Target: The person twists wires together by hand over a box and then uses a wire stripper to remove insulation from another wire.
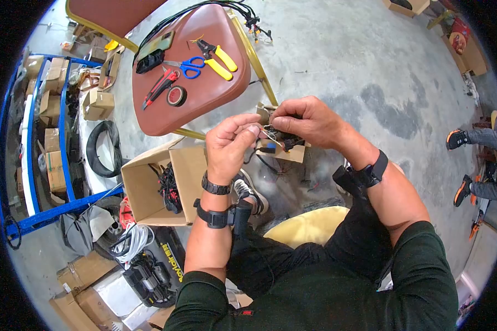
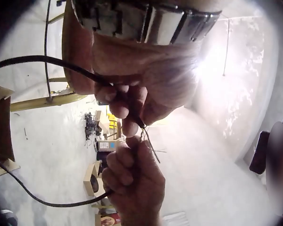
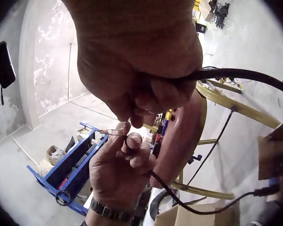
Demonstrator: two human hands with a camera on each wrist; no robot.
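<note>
In front of the lap, my left hand (image 1: 229, 143) and right hand (image 1: 309, 121) meet at the fingertips. The left hand grips a black cable (image 2: 42, 59) near its end, where thin bare wires (image 2: 152, 146) stick out between the two hands. A second black cable (image 3: 247, 76) runs into my right hand (image 3: 137, 75), whose thumb and fingers pinch at the wires. Curled fingers of the right hand hide its cable's end. Below the hands sits a small open carton (image 1: 286, 153) with dark cables in it.
A brown chair seat (image 1: 199, 105) bears wire strippers (image 1: 221, 60), blue scissors (image 1: 190, 67), a red utility knife (image 1: 161, 87), a tape roll (image 1: 176, 96) and a phone (image 1: 156, 45). At left stand an open cardboard box (image 1: 141, 185) with cables and a blue shelf (image 1: 66, 132).
</note>
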